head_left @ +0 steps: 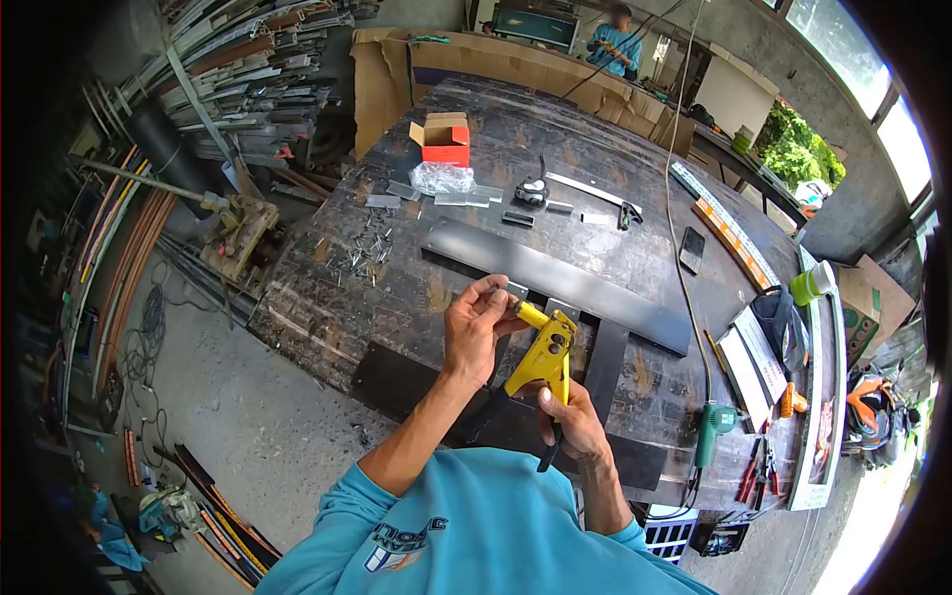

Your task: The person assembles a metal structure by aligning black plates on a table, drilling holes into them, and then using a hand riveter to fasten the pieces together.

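Observation:
My right hand (577, 421) grips a yellow hand riveter (541, 359) with black handle ends, held tilted above the workbench. At the riveter's nose, the fingertips of my left hand (474, 335) are pinched together; whatever small piece they hold is too small to make out. Beneath and beyond both hands lies a long dark metal bar (565, 283), with flat dark metal strips (399, 375) nearer to me. Scattered rivets (365, 253) are on the bench to the left.
An orange box (446, 145), a plastic bag (443, 178), a tape measure (532, 191) and a phone (692, 250) lie on the workbench (327, 288). A green power drill (713, 432) sits at right, its cable crossing the bench. Another person (615, 48) stands far back.

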The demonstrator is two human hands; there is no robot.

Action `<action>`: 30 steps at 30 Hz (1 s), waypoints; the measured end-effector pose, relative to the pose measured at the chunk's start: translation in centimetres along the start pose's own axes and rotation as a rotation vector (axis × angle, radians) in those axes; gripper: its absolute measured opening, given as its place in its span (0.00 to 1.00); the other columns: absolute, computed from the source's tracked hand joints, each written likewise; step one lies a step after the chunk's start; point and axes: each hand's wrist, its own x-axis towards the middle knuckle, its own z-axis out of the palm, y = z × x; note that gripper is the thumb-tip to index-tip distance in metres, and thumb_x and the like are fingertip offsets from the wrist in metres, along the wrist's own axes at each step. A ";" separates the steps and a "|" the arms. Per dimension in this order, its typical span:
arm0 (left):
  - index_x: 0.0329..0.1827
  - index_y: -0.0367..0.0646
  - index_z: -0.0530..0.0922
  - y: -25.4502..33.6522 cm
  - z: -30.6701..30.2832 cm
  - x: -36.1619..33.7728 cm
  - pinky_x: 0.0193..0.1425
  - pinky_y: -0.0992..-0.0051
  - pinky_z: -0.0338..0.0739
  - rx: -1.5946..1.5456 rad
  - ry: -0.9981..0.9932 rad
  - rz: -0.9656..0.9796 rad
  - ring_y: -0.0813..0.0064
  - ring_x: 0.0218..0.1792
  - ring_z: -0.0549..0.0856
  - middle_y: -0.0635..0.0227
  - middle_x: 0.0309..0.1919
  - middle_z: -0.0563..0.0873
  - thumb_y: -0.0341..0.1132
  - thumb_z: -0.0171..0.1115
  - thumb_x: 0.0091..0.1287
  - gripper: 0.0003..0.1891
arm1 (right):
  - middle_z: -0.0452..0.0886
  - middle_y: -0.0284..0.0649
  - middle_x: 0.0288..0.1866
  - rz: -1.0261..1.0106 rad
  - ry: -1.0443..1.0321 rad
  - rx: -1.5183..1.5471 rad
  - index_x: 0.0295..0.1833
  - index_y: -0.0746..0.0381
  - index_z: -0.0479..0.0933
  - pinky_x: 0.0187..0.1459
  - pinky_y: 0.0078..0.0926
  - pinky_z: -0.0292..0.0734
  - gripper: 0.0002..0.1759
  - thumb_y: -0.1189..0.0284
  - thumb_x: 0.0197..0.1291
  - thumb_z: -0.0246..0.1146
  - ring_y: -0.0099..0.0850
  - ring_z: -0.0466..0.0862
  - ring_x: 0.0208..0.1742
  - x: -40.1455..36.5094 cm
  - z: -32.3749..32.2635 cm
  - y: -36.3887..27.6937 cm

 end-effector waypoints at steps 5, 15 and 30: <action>0.53 0.39 0.76 0.3 0.3 -1.1 0.44 0.67 0.89 -0.029 0.061 0.004 0.67 0.41 0.88 0.67 0.36 0.83 0.29 0.56 0.72 0.09 | 0.83 0.44 0.48 0.005 0.023 -0.031 0.54 0.69 0.74 0.18 0.13 0.68 0.24 0.59 0.66 0.64 0.18 0.71 0.18 -1.0 0.4 0.2; 0.53 0.40 0.75 -0.7 1.3 -1.6 0.47 0.67 0.88 -0.060 0.044 -0.026 0.65 0.43 0.88 0.67 0.37 0.83 0.30 0.55 0.73 0.09 | 0.82 0.46 0.48 0.021 0.026 0.059 0.54 0.69 0.72 0.18 0.13 0.69 0.24 0.60 0.64 0.66 0.19 0.71 0.18 -1.7 -0.6 0.8; 0.45 0.40 0.78 -1.5 -1.0 -1.1 0.53 0.63 0.84 -0.037 -0.123 -0.225 0.65 0.46 0.87 0.61 0.40 0.85 0.34 0.56 0.73 0.07 | 0.73 0.55 0.65 0.242 -0.208 0.211 0.70 0.66 0.61 0.23 0.14 0.73 0.37 0.81 0.55 0.68 0.19 0.74 0.21 -0.9 -2.7 2.5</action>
